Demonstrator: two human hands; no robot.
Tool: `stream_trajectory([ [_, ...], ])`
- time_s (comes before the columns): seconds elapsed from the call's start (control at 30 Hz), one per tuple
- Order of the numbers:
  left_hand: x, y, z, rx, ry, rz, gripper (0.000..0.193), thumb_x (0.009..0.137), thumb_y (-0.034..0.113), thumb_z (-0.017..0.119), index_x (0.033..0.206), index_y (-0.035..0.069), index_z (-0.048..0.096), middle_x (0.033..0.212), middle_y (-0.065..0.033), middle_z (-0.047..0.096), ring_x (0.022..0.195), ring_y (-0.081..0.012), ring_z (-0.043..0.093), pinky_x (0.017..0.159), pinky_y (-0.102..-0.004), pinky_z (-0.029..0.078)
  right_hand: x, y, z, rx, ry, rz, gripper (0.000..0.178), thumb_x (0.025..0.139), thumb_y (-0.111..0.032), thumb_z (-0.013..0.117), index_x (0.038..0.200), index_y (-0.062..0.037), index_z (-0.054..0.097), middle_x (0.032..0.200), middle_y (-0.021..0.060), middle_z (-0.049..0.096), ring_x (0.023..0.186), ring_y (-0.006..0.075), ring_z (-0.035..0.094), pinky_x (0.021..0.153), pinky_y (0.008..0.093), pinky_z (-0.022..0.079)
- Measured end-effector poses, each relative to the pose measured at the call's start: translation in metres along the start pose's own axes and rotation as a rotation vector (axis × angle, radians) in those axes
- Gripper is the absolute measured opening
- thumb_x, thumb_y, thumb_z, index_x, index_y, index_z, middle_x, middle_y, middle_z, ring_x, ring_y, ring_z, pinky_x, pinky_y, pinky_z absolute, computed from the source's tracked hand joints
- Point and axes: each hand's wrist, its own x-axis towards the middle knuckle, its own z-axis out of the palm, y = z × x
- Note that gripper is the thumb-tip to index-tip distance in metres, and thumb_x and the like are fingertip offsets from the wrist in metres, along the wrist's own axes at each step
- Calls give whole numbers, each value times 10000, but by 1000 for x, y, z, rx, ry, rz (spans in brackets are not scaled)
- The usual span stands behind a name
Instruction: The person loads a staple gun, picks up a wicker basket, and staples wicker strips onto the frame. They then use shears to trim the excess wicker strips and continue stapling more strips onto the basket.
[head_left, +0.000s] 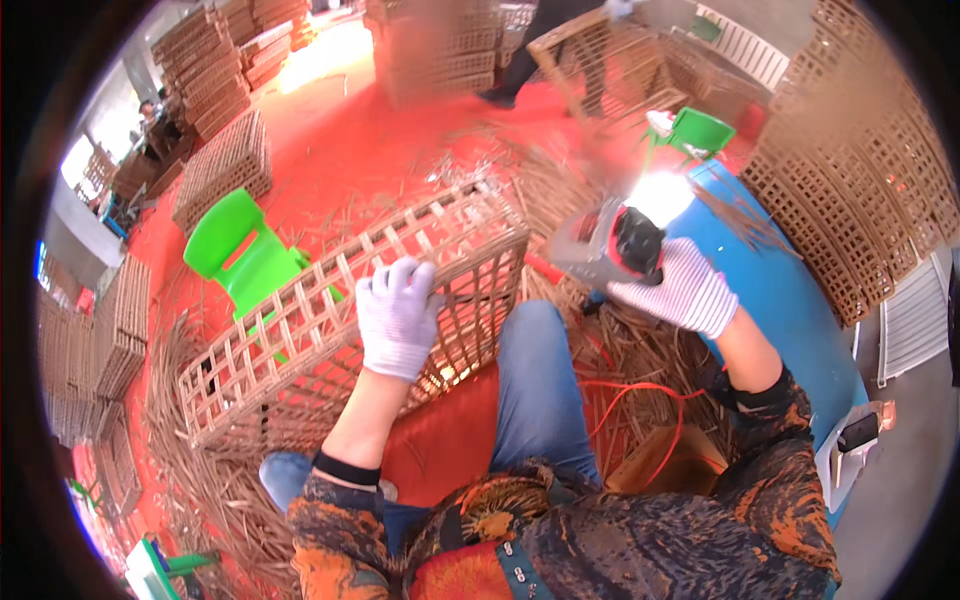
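Note:
In front of me a long woven basket (pixel 300 365) with open lattice walls stands tilted, its far end rising to the right. My left hand (pixel 398 318), in a white knit glove, has its fingers curled over the basket's upper edge. Another white glove covers my right hand (pixel 690 288), which grips a grey nail gun (pixel 588 243) with red trim and a black end. The gun is held to the right of the basket, apart from it and slightly blurred. My right fingers are partly hidden behind the tool.
A red hose (pixel 640 388) loops beside my right leg. Loose strips (pixel 190 490) litter the red floor. Green chairs (pixel 235 250) stand left and far right. A blue table (pixel 790 300) lies to my right, with lattice panels (pixel 850 190) stacked beyond. A person (pixel 540 45) is ahead.

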Motion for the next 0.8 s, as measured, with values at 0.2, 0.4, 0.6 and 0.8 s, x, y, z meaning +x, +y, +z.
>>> stream_trajectory([
  [0.2, 0, 6, -11, 11, 50, 20, 363, 695, 181, 789, 1015, 116, 631, 1023, -66, 593, 946, -286, 566, 842, -432, 415, -28, 13, 1, -13, 62, -77, 306, 828, -273, 730, 1053, -72, 683, 901, 183, 703, 865, 378, 675, 755, 391, 550],
  [0.4, -8, 2, -27, 7, 71, 38, 350, 684, 150, 778, 1005, 105, 644, 1023, -73, 612, 954, -302, 573, 843, -436, 430, -65, 53, -18, -53, 123, -43, 278, 813, -274, 750, 1012, -86, 703, 867, 167, 710, 845, 343, 694, 756, 403, 550],
  [0.6, -21, 16, -47, -98, 24, 73, 378, 665, 152, 802, 1009, 128, 646, 1021, -60, 606, 968, -290, 574, 843, -416, 423, -79, 53, -11, -269, 167, -84, 295, 805, -261, 765, 1036, -86, 709, 913, 133, 735, 876, 271, 717, 800, 370, 552],
  [0.8, -36, 21, -35, -83, 26, 14, 384, 651, 158, 812, 999, 127, 653, 1012, -62, 602, 957, -286, 578, 843, -413, 433, -56, 11, -2, -58, 101, -38, 290, 803, -227, 772, 1045, -81, 703, 922, 135, 734, 864, 274, 719, 782, 359, 562],
])
